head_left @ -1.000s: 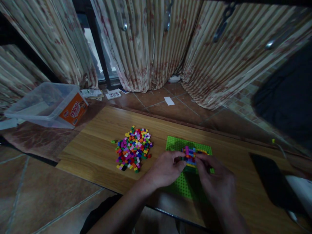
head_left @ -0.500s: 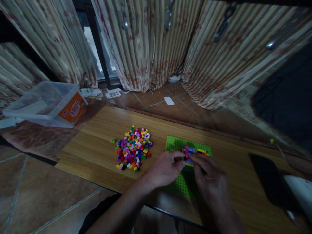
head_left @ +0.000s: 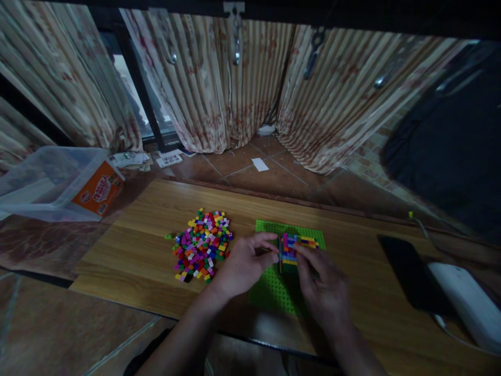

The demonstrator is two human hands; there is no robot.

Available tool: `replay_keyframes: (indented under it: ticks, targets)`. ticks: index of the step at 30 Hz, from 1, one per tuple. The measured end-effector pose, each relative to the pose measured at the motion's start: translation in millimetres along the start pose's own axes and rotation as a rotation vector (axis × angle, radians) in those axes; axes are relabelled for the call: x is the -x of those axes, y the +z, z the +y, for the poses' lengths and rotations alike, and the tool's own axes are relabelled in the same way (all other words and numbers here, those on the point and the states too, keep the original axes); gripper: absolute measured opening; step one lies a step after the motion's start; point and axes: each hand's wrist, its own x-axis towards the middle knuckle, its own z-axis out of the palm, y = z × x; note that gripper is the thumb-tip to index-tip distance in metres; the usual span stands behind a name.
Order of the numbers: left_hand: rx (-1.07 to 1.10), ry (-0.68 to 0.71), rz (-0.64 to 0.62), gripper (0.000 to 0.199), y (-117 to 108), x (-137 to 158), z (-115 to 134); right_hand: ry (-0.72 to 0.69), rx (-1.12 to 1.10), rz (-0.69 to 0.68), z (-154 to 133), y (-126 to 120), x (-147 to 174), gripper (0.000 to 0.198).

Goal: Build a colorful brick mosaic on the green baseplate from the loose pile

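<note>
A build of colourful toy bricks (head_left: 290, 254) stands on a green studded baseplate (head_left: 270, 292). My left hand (head_left: 240, 266) is just left of the build, thumb and forefinger brought together in a pinch; whatever may be between the tips is too small to make out. At the build's right side is my right hand (head_left: 323, 282), its fingers bent and its fingertips against the bricks. That hand hides part of the build and of the plate. A loose pile of small mixed bricks (head_left: 201, 245) lies to the left of my left hand.
The wooden table (head_left: 136, 230) carries all this. A black phone-like slab (head_left: 410, 274) and a white device (head_left: 465, 303) with a cable lie at the right. A clear plastic bin (head_left: 58, 183) with an orange label stands at the far left. Striped curtains (head_left: 219, 89) hang behind.
My left hand has drawn back slightly from the build, uncovering its left side. My right hand stays at the bricks. The whole view has shifted with my head.
</note>
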Motion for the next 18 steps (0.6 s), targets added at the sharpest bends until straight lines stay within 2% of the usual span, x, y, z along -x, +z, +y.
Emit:
replay_keyframes:
  ticks: [3, 5, 9, 18]
  targets:
    - [0.210, -0.060, -0.038, 0.041, -0.3, -0.1, 3.0, -0.024, -0.026, 0.036, -10.2, -3.3, -1.7, 0.021]
    - [0.272, -0.077, -0.064, 0.042, -0.9, -0.5, 4.8, -0.054, -0.067, 0.004, -15.6, -4.1, -2.9, 0.022]
    - [0.289, -0.088, -0.105, 0.048, -2.6, -0.4, 7.6, -0.045, -0.128, -0.083, -22.0, -2.4, -5.1, 0.021]
    - [0.230, -0.121, -0.161, 0.048, -2.5, 3.2, 6.7, -0.036, -0.154, -0.155, -19.4, 1.7, -3.8, 0.023]
